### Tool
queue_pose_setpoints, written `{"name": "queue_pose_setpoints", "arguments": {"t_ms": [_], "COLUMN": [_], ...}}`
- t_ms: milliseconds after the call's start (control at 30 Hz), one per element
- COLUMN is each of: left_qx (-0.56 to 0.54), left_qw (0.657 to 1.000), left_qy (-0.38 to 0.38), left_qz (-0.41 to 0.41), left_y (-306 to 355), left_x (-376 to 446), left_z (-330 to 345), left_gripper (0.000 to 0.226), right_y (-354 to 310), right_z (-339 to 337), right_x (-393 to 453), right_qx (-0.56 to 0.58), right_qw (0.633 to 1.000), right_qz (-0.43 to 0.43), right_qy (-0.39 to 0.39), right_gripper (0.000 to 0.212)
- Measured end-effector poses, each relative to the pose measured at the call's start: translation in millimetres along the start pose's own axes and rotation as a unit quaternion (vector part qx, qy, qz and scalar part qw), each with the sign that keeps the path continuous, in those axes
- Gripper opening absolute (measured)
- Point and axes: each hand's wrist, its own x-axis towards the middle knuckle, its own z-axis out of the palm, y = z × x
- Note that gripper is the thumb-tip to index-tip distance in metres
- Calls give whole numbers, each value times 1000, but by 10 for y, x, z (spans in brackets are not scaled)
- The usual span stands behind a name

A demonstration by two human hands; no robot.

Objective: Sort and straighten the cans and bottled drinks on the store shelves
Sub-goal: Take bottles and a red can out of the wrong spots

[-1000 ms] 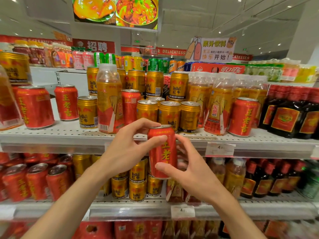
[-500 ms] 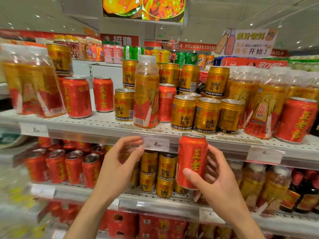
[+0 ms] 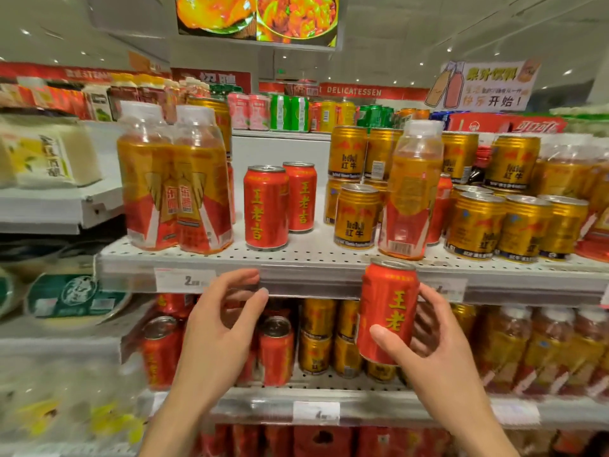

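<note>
Red and printed with yellow characters, a cylindrical metal drink can [image 3: 388, 311] was held upright in the right hand [image 3: 431, 351], with the thumb laid across its front and the fingers curled behind it. The can was kept in the air in front of the white perforated metal upper shelf [image 3: 316, 255], its top just level with the shelf's front edge. The left hand [image 3: 219, 328] was raised beside it, well apart from the can, fingers loosely bent and spread, with nothing gripped.

On the upper shelf two matching red cans [image 3: 280, 206] were stood side by side, touching. To their left a shrink-wrapped pair of clear plastic bottles with gold and red labels [image 3: 176, 189] was placed. To their right short gold cans [image 3: 356, 216] were grouped, some stacked two high, with a single tall gold-labelled bottle [image 3: 410, 199] stood among them at the shelf front.

On the lower shelf [image 3: 316, 384], red cans [image 3: 276, 351] were set at the left, gold cans [image 3: 316, 338] in the middle, and bottles, blurred, at the right.
</note>
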Motion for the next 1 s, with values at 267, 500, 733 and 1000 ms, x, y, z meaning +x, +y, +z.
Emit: {"name": "queue_pose_setpoints", "arguments": {"t_ms": [267,500,733,1000], "left_qx": [79,241,258,251], "left_qw": [993,956,949,951], "left_qy": [-16,-44,-57,-53], "left_qz": [87,163,172,171], "left_y": [34,73,11,-19], "left_x": [289,552,528,555], "left_z": [-291,-324,-329,-332], "left_gripper": [25,16,16,17], "right_y": [-529,-756,-621,-538], "right_z": [435,774,816,945], "right_x": [257,824,866,891], "right_qx": [-75,-196,-245,-257], "right_qw": [991,961,953,949], "right_qz": [-109,-194,-178,-175], "right_qy": [-2,11,25,47], "right_gripper": [90,97,102,93]}}
